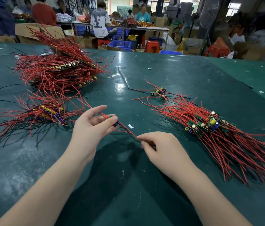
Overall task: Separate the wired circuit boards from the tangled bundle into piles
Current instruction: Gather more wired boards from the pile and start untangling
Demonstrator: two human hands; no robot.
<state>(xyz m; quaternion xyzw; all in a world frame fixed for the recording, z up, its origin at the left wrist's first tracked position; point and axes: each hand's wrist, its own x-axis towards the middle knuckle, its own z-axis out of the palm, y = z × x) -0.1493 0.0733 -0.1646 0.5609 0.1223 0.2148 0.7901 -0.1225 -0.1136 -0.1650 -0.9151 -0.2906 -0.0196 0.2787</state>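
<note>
My left hand (92, 126) pinches a small wired circuit board (115, 121) between thumb and fingers above the green table (128, 168). Its red and black wires (128, 132) run down to my right hand (159, 147), which pinches their ends. A large tangled bundle of red-wired boards (58, 69) is stacked at the far left. A smaller bundle (45, 111) lies just left of my left hand. A sorted pile of boards (210, 124) with wires trailing toward me lies at the right. A few loose boards (159, 92) sit behind that pile.
Small white scraps (130, 126) dot the table. Beyond the far edge stand blue crates (120, 44), red stools (152, 45) and cardboard boxes (37, 30). Several people sit at other benches in the background.
</note>
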